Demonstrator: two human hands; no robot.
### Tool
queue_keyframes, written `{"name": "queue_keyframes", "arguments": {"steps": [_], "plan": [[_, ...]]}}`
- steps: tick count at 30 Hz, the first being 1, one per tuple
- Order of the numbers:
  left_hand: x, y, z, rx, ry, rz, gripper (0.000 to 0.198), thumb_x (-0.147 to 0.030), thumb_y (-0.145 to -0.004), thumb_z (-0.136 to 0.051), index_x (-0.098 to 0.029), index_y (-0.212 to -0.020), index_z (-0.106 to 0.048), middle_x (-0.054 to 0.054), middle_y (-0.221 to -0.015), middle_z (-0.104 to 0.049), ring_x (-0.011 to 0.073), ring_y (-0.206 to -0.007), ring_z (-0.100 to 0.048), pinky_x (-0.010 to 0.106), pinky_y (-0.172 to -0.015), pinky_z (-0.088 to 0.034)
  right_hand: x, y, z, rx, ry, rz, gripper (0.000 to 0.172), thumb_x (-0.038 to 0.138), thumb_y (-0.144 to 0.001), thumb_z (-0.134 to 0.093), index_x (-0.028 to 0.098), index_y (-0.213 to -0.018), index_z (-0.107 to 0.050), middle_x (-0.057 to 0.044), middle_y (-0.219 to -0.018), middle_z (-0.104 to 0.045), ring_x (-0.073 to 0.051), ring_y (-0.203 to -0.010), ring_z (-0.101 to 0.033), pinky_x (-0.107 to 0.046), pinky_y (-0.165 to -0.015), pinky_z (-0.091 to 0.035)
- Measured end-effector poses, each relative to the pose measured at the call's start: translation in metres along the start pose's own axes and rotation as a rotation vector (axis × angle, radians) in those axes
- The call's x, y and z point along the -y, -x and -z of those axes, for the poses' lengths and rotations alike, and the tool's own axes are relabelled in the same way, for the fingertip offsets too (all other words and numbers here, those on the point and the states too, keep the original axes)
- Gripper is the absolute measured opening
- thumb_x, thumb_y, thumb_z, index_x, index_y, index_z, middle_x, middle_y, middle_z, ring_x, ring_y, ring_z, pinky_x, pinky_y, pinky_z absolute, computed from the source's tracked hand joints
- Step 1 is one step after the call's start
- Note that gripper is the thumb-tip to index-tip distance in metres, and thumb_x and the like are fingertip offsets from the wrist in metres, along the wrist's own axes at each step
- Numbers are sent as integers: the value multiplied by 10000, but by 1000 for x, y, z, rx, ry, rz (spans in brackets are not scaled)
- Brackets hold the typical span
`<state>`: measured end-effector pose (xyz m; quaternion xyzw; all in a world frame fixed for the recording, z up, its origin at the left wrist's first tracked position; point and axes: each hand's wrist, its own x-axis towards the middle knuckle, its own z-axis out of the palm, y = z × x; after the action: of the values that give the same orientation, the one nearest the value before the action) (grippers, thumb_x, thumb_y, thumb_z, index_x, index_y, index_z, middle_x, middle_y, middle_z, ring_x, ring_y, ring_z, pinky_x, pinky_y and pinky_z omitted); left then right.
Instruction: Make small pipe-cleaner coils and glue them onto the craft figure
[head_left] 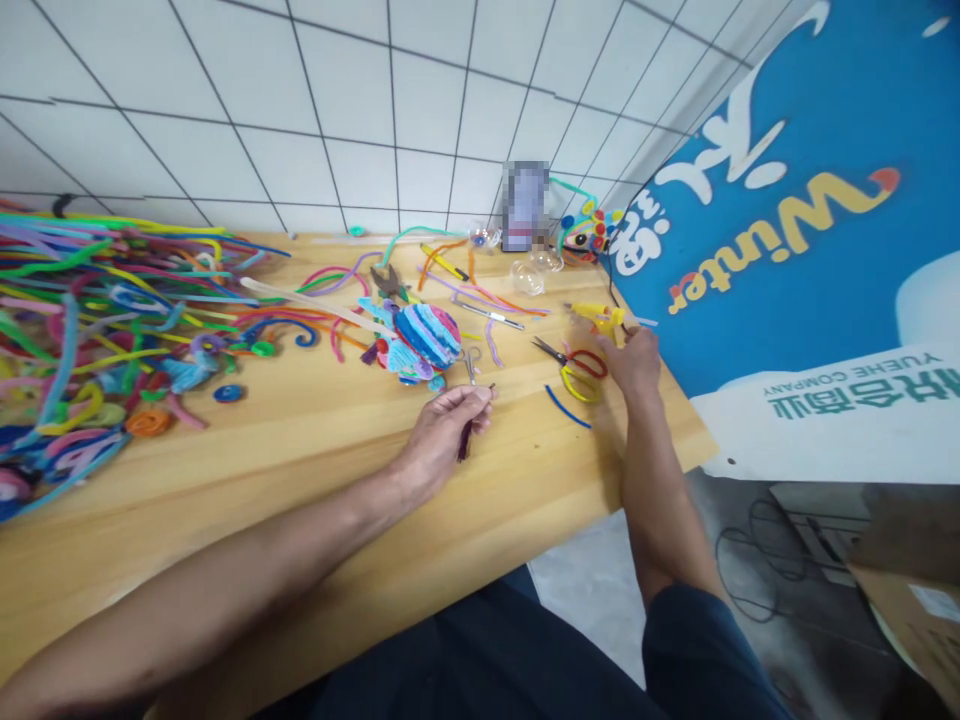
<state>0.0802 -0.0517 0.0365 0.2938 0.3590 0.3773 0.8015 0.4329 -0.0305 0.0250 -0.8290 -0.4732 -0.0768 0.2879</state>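
Observation:
My left hand [454,412] is over the middle of the table, thumb and fingers pinching a dark purple tassel [465,440] that hangs below them. At the table's right side my right hand [634,362] is closed about the rear of a yellow glue gun [598,316]; its grip is partly hidden. Red-and-yellow-handled scissors [576,372] lie open just left of my right hand, with a short blue pipe cleaner [568,407] below them. Beyond my left hand sit a blue-striped pipe-cleaner figure [426,338] on a pale stick and small silver scissors [471,364].
Colourful pipe cleaners [112,290] pile up on the left. Pliers [388,283], a yellow cutter knife [445,262], a pen [489,314] and clear round shells [528,278] lie behind. A blurred-out upright device [525,207] leans against the tiled wall. A blue printed board [817,200] borders the right edge.

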Motion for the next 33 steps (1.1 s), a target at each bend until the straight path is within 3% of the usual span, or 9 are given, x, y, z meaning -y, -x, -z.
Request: {"name": "queue_keyframes", "arguments": {"steps": [3,7,10,13,18,22,27,30,33], "plan": [[-6,5,-4,11,49,29,444,-508,-598,-963,-174,-822,-778,17,-841,-694,102,-731,-565,215,-647,-425,33,29,30,-97,-81,-19,399,491,-784,-766,178,-1014,-675,-146,-1073,-703,-269,-982,-626,-469,-931,-513],[-9,10,-8,-15,52,13,400,-490,-606,-968,-209,-838,-802,19,-941,-737,133,-856,-589,235,-723,-425,104,91,53,134,-562,85,203,419,-870,-713,222,-908,-690,-42,-928,-729,-195,-841,-657,-372,-842,-528],[-8,14,-9,5,29,-60,327,-474,-680,-931,-229,-863,-816,21,-966,-752,159,-908,-595,264,-768,-424,149,136,53,276,-824,86,134,364,-883,-729,240,-924,-697,-18,-914,-736,-189,-879,-674,-361,-864,-518],[-8,17,-8,46,20,-186,263,-445,-722,-901,-234,-859,-824,38,-1096,-757,204,-1062,-618,307,-904,-449,173,162,46,362,-1057,-4,184,358,-875,-764,250,-999,-681,-22,-1002,-749,-189,-964,-689,-361,-917,-521],[-12,18,-8,18,-56,-370,167,-396,-776,-854,-252,-858,-834,49,-1235,-718,235,-1253,-590,339,-1048,-452,188,169,32,517,-1394,-179,317,412,-812,-834,265,-1047,-679,-3,-993,-748,-168,-921,-684,-324,-885,-539],[-11,16,-6,-19,-116,-416,136,-377,-805,-819,-252,-856,-834,58,-1210,-718,241,-1210,-617,349,-1005,-499,193,171,24,572,-1520,-281,357,421,-752,-882,257,-1022,-716,-7,-994,-739,-161,-925,-667,-301,-895,-529],[-4,12,-2,-57,-172,-441,135,-349,-825,-787,-233,-871,-840,63,-1131,-733,225,-1142,-638,322,-946,-520,196,177,18,555,-1596,-372,273,355,-745,-887,250,-941,-729,12,-893,-709,-125,-810,-620,-240,-775,-513],[-1,10,0,-76,-192,-396,169,-366,-827,-782,-217,-881,-841,71,-1139,-722,188,-975,-655,265,-740,-530,197,179,18,561,-1641,-413,241,306,-745,-869,248,-935,-733,18,-889,-696,-119,-800,-610,-228,-746,-512],[1,9,1,-80,-175,-342,221,-408,-809,-798,-210,-898,-840,72,-1147,-709,118,-717,-580,227,-526,-438,197,179,17,587,-1654,-425,224,298,-763,-838,250,-953,-728,17,-884,-695,-120,-747,-594,-233,-674,-501]]}}
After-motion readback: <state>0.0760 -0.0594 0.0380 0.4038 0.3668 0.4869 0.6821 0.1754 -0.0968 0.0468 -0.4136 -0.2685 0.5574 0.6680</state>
